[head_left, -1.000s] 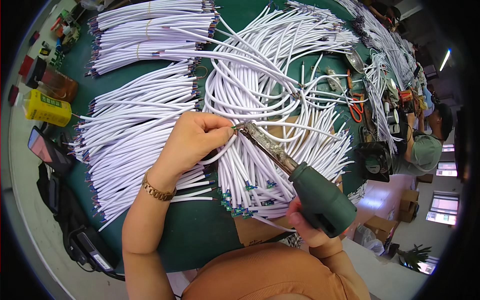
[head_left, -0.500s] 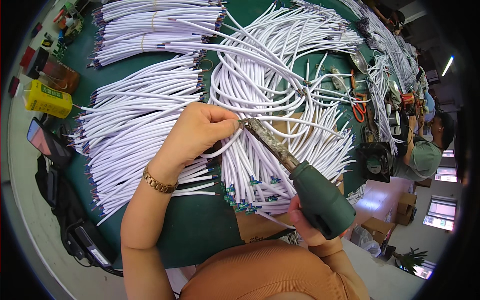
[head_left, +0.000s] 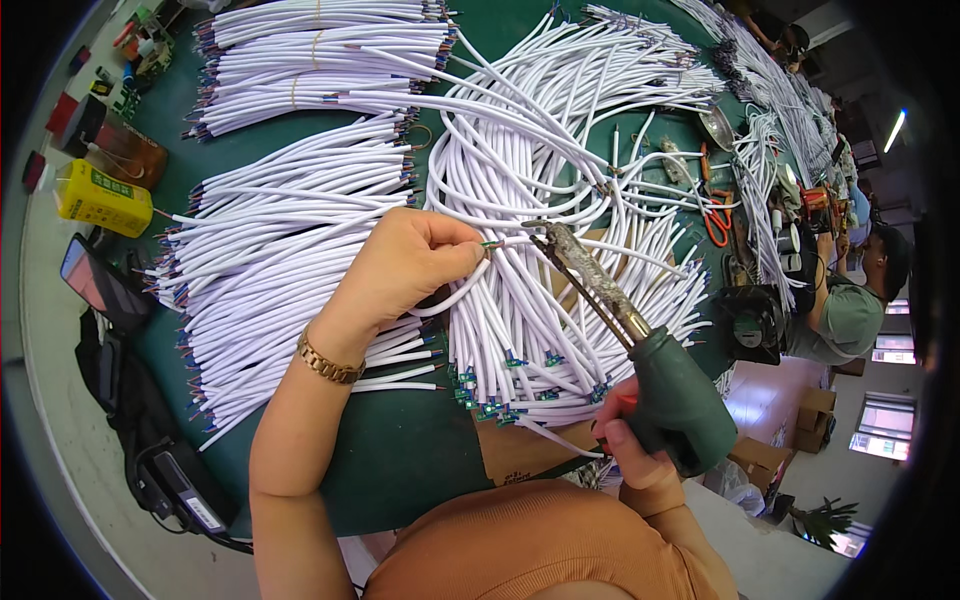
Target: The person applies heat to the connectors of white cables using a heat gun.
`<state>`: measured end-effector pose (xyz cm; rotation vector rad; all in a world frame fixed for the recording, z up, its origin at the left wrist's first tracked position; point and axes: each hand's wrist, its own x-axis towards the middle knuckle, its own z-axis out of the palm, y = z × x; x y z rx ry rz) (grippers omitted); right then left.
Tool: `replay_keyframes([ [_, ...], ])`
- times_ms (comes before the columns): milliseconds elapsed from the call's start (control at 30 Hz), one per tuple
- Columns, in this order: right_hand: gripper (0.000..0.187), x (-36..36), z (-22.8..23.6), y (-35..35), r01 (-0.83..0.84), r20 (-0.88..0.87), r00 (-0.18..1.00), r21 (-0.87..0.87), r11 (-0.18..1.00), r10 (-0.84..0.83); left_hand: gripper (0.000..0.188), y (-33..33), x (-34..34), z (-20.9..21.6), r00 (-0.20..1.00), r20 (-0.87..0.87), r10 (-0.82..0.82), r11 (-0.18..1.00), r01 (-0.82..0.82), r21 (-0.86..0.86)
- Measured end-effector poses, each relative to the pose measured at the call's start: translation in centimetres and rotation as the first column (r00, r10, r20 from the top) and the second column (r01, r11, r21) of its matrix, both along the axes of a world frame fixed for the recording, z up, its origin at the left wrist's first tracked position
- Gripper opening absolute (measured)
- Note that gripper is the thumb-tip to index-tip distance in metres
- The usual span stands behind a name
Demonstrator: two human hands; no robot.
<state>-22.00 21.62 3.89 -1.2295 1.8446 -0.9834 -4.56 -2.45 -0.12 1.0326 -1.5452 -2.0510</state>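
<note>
My left hand (head_left: pixel 405 260) is closed in a pinch on a small green circuit board (head_left: pixel 491 244), over the bundles of white cable. A thin wire end meets the board beside my fingertips; a white cable (head_left: pixel 465 290) curves below them. In my right hand (head_left: pixel 637 455) is a soldering iron (head_left: pixel 685 400) with a thick dark green handle and a crusted metal shaft. Its tip points up and left, a short way right of the board and apart from it. Finished-looking cable ends with green boards (head_left: pixel 490 408) lie below, near the table's front.
White cables (head_left: pixel 290 260) cover the left of the green table (head_left: pixel 400 440), with tied bundles (head_left: pixel 330 45) behind. Orange-handled pliers (head_left: pixel 717 222) and a black box (head_left: pixel 752 325) lie right. A yellow bottle (head_left: pixel 105 200) and phone (head_left: pixel 90 275) are left. A person (head_left: pixel 850 310) sits beyond at right.
The soldering iron has moved right and away from my left fingertips, leaving the green board visible between them. My left hand keeps its pinch nearly in place.
</note>
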Motion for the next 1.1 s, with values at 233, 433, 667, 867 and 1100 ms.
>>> replay_keyframes([
  [233,0.040,0.3,0.6,0.2,0.142,0.093,0.987,-0.117,0.983,-0.131,0.015,-0.2,0.1,-0.2,0.999,0.000,-0.034,0.999,0.034,-0.032],
  [433,0.041,1.1,1.5,-1.1,0.304,0.485,0.859,-0.221,0.927,-0.166,0.016,-0.1,0.8,-0.8,0.987,-0.073,-0.143,0.981,0.132,-0.140],
  [667,0.038,0.4,0.2,-7.0,0.320,0.830,0.545,-0.342,0.883,0.124,0.017,2.4,1.2,4.1,0.932,-0.201,-0.300,0.954,0.296,-0.053],
  [867,0.035,-3.5,1.5,-9.5,0.468,0.740,0.598,-0.635,0.615,0.308,0.018,3.1,1.3,8.0,0.923,0.285,-0.259,0.744,0.379,-0.550],
  [1100,0.033,-9.3,4.1,-9.8,0.371,0.536,0.821,-0.763,0.529,0.198,0.019,-4.3,-4.8,12.5,0.783,0.609,0.127,0.099,0.601,-0.793],
])
